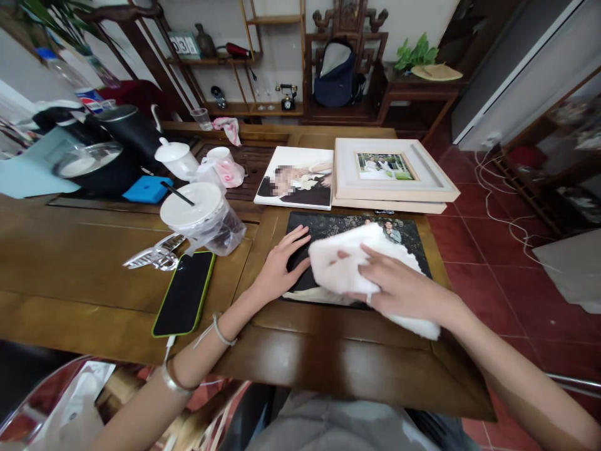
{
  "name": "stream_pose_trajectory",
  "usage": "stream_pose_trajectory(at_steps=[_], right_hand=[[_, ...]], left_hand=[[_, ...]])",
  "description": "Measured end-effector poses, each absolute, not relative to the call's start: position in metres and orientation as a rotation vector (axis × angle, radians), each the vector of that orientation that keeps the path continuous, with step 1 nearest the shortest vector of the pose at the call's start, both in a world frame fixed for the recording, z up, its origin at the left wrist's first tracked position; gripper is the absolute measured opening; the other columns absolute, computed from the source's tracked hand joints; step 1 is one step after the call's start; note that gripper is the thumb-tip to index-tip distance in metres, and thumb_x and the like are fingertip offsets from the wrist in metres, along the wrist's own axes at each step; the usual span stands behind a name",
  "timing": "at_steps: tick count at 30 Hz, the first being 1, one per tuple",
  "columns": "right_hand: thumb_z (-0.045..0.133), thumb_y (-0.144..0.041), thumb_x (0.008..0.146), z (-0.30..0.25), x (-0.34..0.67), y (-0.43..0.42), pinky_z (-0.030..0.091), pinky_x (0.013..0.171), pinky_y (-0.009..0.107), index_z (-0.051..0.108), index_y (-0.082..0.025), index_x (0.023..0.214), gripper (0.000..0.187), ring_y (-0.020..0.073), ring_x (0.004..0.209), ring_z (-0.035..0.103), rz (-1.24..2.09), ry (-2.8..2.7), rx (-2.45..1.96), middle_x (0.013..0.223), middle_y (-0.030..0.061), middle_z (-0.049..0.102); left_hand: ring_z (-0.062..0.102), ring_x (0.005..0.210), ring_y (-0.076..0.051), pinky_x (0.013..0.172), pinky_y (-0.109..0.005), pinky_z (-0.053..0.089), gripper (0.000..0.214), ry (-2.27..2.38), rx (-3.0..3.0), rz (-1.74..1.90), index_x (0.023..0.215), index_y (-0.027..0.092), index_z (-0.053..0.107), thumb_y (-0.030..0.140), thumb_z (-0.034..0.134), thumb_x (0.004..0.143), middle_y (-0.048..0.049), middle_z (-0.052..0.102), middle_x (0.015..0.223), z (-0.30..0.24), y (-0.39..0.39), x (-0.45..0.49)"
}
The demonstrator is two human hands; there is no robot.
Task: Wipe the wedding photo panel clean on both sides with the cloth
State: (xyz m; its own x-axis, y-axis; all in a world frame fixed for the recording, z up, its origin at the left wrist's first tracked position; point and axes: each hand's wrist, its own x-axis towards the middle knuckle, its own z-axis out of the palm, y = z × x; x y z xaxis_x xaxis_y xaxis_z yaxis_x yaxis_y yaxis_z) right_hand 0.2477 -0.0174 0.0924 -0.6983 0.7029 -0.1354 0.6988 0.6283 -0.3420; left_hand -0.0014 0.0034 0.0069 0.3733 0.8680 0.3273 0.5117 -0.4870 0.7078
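Observation:
A dark photo print [323,222] lies flat near the right end of the wooden table, partly covered by a fluffy white cloth [347,247]. My right hand [394,285], with a ring on one finger, grips the cloth and presses it onto the print; some fingers are hidden in the folds. At the print's left edge rests my left hand [284,260], fingers spread, holding nothing. Behind the print are a light photo panel [295,194] and, to its right, a pale picture frame [342,169] with a small photo, stacked on another pale piece.
Left of my arm lie a phone [183,294] on a cable, a silver hair claw [157,252] and a lidded drink cup [195,210] in plastic. Farther back stand a white teapot [178,160], a blue box [147,189] and a black kettle [129,134]. The table's edge [462,351] is at right.

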Motion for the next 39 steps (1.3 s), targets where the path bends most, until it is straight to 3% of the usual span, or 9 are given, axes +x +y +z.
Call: stream_pose_trajectory(at_steps=[4, 7, 13, 20, 25, 28, 31, 35, 39], right_hand=[[0.048, -0.037, 0.090, 0.078, 0.236, 0.017, 0.043, 0.098, 0.042, 0.060, -0.017, 0.081, 0.025, 0.0297, 0.113, 0.057, 0.359, -2.730, -1.306, 0.093, 0.0103, 0.069], [0.046, -0.029, 0.089, 0.069, 0.225, 0.032, 0.036, 0.106, 0.046, 0.062, -0.014, 0.090, 0.021, 0.0277, 0.113, 0.058, 0.272, -2.667, -1.319, 0.105, 0.0128, 0.068], [0.051, -0.014, 0.074, 0.067, 0.210, 0.009, 0.020, 0.110, 0.062, 0.064, -0.012, 0.094, 0.024, 0.0330, 0.140, 0.026, 0.303, -2.742, -1.231, 0.138, 0.0179, 0.049], [0.053, -0.012, 0.063, 0.070, 0.220, -0.071, 0.006, 0.113, 0.065, 0.064, -0.015, 0.080, 0.020, 0.0336, 0.144, 0.015, 0.666, -2.810, -0.980, 0.148, 0.0124, 0.037], [0.052, -0.006, 0.063, 0.084, 0.240, -0.078, 0.008, 0.120, 0.051, 0.060, -0.017, 0.076, 0.018, 0.0233, 0.141, 0.028, 0.925, -2.793, -0.779, 0.140, 0.0068, 0.048], [0.056, -0.016, 0.076, 0.088, 0.253, -0.053, 0.031, 0.112, 0.044, 0.059, -0.018, 0.074, 0.004, 0.0243, 0.134, 0.040, 1.064, -2.745, -0.901, 0.124, 0.0097, 0.060], [0.054, -0.038, 0.085, 0.084, 0.256, -0.021, 0.047, 0.090, 0.037, 0.056, -0.018, 0.073, 0.024, 0.0275, 0.115, 0.055, 0.981, -2.635, -1.189, 0.091, 0.0100, 0.066], [0.045, -0.047, 0.090, 0.077, 0.235, 0.016, 0.045, 0.086, 0.037, 0.051, -0.018, 0.069, 0.036, 0.0210, 0.078, 0.061, 0.650, -2.584, -1.300, 0.066, 0.0025, 0.059], [0.044, -0.037, 0.091, 0.072, 0.205, 0.040, 0.038, 0.099, 0.043, 0.052, -0.017, 0.076, 0.026, 0.0239, 0.090, 0.062, 0.474, -2.575, -1.283, 0.080, 0.0069, 0.065]], left_hand=[[0.030, 0.141, -0.021, 0.116, -0.045, 0.025, 0.040, 1.232, 2.095, 0.990, 0.134, 0.018, 0.049, 0.028, 0.043, 0.095, -0.0104, 0.040, 0.148, 0.005, 0.003, -0.002], [0.026, 0.142, -0.020, 0.117, -0.045, 0.021, 0.042, 1.260, 2.061, 0.992, 0.137, 0.017, 0.045, 0.029, 0.037, 0.098, -0.0109, 0.036, 0.150, 0.004, 0.003, -0.002], [0.029, 0.141, -0.020, 0.117, -0.044, 0.021, 0.044, 1.265, 2.009, 0.996, 0.138, 0.017, 0.045, 0.032, 0.033, 0.099, -0.0119, 0.037, 0.150, 0.003, 0.004, -0.002], [0.030, 0.141, -0.019, 0.117, -0.043, 0.023, 0.043, 1.250, 2.048, 1.000, 0.137, 0.015, 0.046, 0.028, 0.035, 0.098, -0.0129, 0.040, 0.147, 0.001, 0.005, -0.003], [0.031, 0.140, -0.020, 0.116, -0.045, 0.025, 0.041, 1.252, 2.106, 0.994, 0.134, 0.016, 0.049, 0.026, 0.038, 0.097, -0.0128, 0.042, 0.146, 0.000, 0.006, -0.003], [0.031, 0.140, -0.021, 0.116, -0.047, 0.025, 0.041, 1.254, 2.109, 0.995, 0.135, 0.018, 0.049, 0.025, 0.037, 0.096, -0.0120, 0.042, 0.146, -0.001, 0.006, -0.003], [0.031, 0.140, -0.022, 0.116, -0.048, 0.025, 0.041, 1.255, 2.100, 0.995, 0.135, 0.018, 0.049, 0.025, 0.037, 0.096, -0.0119, 0.042, 0.146, -0.001, 0.006, -0.003], [0.030, 0.141, -0.022, 0.116, -0.047, 0.024, 0.042, 1.271, 2.099, 0.984, 0.136, 0.018, 0.048, 0.025, 0.037, 0.096, -0.0116, 0.042, 0.147, 0.000, 0.006, -0.003], [0.033, 0.139, -0.021, 0.116, -0.043, 0.026, 0.045, 1.307, 2.080, 1.005, 0.139, 0.015, 0.044, 0.025, 0.036, 0.096, -0.0127, 0.040, 0.148, 0.002, 0.005, -0.003]])
